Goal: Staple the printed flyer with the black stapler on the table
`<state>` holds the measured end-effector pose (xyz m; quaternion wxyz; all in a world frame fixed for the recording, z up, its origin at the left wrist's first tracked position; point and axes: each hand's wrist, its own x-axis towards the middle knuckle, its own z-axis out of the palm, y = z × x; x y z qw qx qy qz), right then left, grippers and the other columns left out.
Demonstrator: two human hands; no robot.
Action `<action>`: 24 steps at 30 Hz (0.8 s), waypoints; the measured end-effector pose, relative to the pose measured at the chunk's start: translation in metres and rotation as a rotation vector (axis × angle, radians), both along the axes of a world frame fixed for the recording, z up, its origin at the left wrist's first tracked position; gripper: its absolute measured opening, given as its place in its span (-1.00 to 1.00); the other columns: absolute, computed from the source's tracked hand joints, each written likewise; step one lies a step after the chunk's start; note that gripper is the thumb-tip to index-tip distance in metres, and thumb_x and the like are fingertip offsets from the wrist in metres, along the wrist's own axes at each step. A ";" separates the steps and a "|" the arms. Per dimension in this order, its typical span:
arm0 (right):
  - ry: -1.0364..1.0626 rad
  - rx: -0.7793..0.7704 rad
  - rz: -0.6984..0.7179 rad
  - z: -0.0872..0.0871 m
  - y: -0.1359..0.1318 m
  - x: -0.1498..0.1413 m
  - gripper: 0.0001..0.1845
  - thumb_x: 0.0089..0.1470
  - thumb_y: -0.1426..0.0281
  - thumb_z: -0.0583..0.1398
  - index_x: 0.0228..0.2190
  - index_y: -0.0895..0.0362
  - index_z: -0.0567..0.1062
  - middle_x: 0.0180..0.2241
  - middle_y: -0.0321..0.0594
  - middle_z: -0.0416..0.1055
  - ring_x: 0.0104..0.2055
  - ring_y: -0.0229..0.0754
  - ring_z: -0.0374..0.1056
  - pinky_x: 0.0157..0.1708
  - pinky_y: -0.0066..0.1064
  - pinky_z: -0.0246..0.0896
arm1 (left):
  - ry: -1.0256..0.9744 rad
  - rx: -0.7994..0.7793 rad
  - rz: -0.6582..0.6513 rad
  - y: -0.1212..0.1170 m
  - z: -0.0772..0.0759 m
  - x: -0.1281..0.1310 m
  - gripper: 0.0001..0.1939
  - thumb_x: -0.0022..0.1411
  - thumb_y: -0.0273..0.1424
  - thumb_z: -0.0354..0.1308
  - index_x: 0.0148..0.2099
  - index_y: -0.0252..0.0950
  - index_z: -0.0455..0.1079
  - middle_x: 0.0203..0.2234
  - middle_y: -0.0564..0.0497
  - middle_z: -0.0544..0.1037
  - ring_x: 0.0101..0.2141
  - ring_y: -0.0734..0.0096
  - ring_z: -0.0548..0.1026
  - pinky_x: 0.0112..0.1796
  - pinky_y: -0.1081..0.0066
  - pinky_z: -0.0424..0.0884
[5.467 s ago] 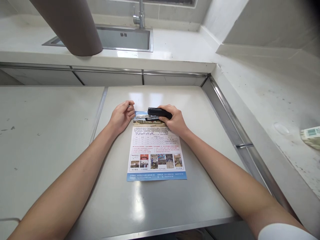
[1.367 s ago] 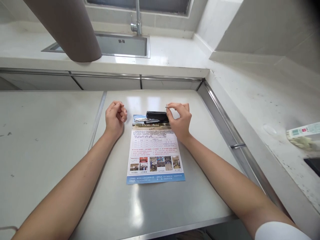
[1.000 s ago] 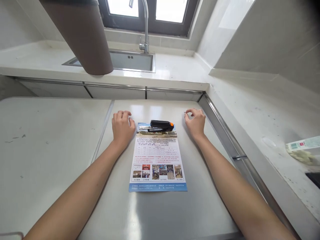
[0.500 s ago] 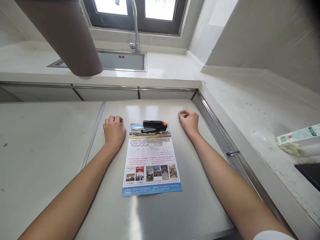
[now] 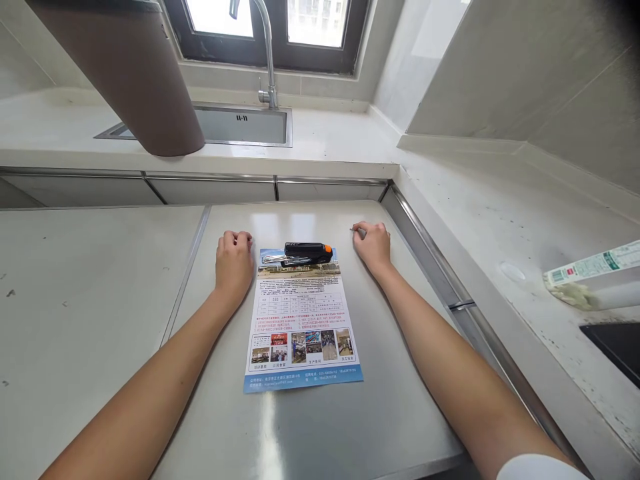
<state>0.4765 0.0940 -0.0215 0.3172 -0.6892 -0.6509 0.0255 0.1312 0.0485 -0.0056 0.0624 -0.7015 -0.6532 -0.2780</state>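
Observation:
A black stapler (image 5: 308,253) with an orange tip lies across the top edge of a printed flyer (image 5: 303,323), on the light tabletop (image 5: 310,433). My left hand (image 5: 234,261) rests on the table just left of the stapler. Its fingers are curled in, and what they hold, if anything, is hidden. To the right of the stapler, my right hand (image 5: 373,245) has thumb and forefinger pinched together. A tiny greyish sliver shows at those fingertips, too small to name. Neither hand touches the stapler or the flyer.
A counter with a steel sink (image 5: 245,127) and a tap (image 5: 270,60) runs behind the table. A tall brown container (image 5: 150,87) stands at the sink's front left. On the right counter lies a white-and-green package (image 5: 595,273), near a black panel (image 5: 613,345).
My left hand has moved right, closer to the flyer. My right hand has shifted slightly left, still pinched. The stapler and flyer stay in place.

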 end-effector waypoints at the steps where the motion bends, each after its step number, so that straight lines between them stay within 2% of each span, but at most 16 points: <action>1: 0.001 -0.004 -0.002 -0.001 0.000 0.000 -0.71 0.13 0.43 0.12 -0.21 0.07 0.62 -0.33 -0.07 0.55 -0.05 0.13 0.30 -0.02 -0.06 0.17 | 0.006 0.002 -0.007 0.000 0.001 0.001 -0.71 0.45 -0.45 -0.09 -0.01 -0.29 0.46 -0.14 -0.26 0.43 -0.09 -0.06 0.41 -0.08 0.11 0.36; 7: 0.048 0.042 -0.018 0.003 -0.001 0.001 -0.67 0.13 0.42 0.12 -0.13 0.12 0.61 -0.20 0.00 0.55 -0.01 0.15 0.31 -0.01 -0.02 0.23 | -0.025 -0.013 -0.074 -0.002 0.007 0.005 -0.79 0.44 -0.40 0.00 -0.03 -0.26 0.45 -0.16 -0.20 0.49 -0.11 0.01 0.45 -0.11 0.16 0.36; 10: 0.081 0.185 -0.006 0.010 -0.006 -0.004 -0.61 0.18 0.41 0.10 0.00 0.12 0.53 -0.08 0.01 0.53 0.05 0.14 0.27 0.03 -0.01 0.24 | -0.042 -0.034 -0.089 -0.002 0.008 0.005 -0.85 0.41 -0.39 0.07 -0.06 -0.24 0.44 -0.19 -0.16 0.54 -0.14 0.04 0.48 -0.11 0.16 0.35; 13: 0.179 0.321 0.082 0.018 -0.016 -0.021 -0.69 0.29 0.33 0.07 0.00 0.07 0.48 -0.06 -0.05 0.51 0.03 0.07 0.28 0.06 -0.03 0.25 | -0.105 -0.042 -0.112 -0.002 0.008 0.004 -0.87 0.39 -0.40 0.08 -0.09 -0.22 0.45 -0.22 -0.12 0.58 -0.19 0.09 0.52 -0.13 0.17 0.36; 15: 0.281 0.327 0.240 0.023 -0.024 -0.038 -0.71 0.36 0.25 0.04 -0.02 0.04 0.46 -0.07 -0.09 0.49 -0.02 0.00 0.32 0.01 -0.10 0.31 | -0.212 -0.029 -0.155 0.000 0.008 0.002 -0.87 0.37 -0.39 0.10 -0.09 -0.22 0.46 -0.23 -0.08 0.60 -0.23 0.15 0.54 -0.13 0.20 0.38; 17: 0.327 0.258 0.522 0.026 -0.032 -0.053 -0.69 0.38 0.18 0.05 0.01 0.01 0.44 -0.02 -0.13 0.47 -0.03 -0.04 0.35 0.00 -0.13 0.34 | -0.370 -0.030 -0.226 0.002 0.009 0.000 -0.84 0.34 -0.37 0.14 -0.06 -0.21 0.48 -0.22 -0.04 0.63 -0.23 0.22 0.57 -0.13 0.24 0.42; 19: 0.284 0.166 0.808 0.026 -0.037 -0.063 -0.61 0.31 0.11 0.16 0.08 -0.01 0.41 0.04 -0.13 0.45 0.03 -0.02 0.35 0.06 -0.11 0.32 | -0.527 -0.063 -0.299 0.004 0.011 -0.002 -0.77 0.31 -0.32 0.19 0.00 -0.19 0.49 -0.21 -0.02 0.66 -0.21 0.27 0.59 -0.14 0.29 0.44; 20: 0.252 0.132 0.907 0.026 -0.038 -0.066 -0.54 0.26 0.09 0.22 0.11 -0.01 0.39 0.07 -0.11 0.45 0.06 0.00 0.34 0.09 -0.09 0.31 | -0.587 -0.084 -0.324 0.004 0.012 -0.003 -0.73 0.29 -0.28 0.22 0.02 -0.19 0.50 -0.21 -0.01 0.66 -0.20 0.28 0.60 -0.15 0.30 0.44; 22: 0.214 0.092 0.993 0.024 -0.038 -0.068 -0.47 0.22 0.12 0.27 0.15 -0.01 0.36 0.08 -0.09 0.44 0.10 0.04 0.32 0.13 -0.04 0.28 | -0.661 -0.126 -0.362 0.004 0.014 -0.003 -0.71 0.24 -0.23 0.28 -0.02 -0.20 0.54 -0.24 -0.02 0.68 -0.20 0.28 0.60 -0.17 0.31 0.44; 24: 0.218 0.074 1.000 0.021 -0.037 -0.066 -0.49 0.25 0.18 0.24 0.18 -0.02 0.34 0.09 -0.09 0.43 0.11 0.03 0.32 0.13 -0.02 0.28 | -0.698 -0.149 -0.397 0.004 0.015 -0.002 -0.74 0.20 -0.21 0.32 -0.11 -0.21 0.58 -0.25 -0.03 0.68 -0.23 0.29 0.61 -0.18 0.30 0.44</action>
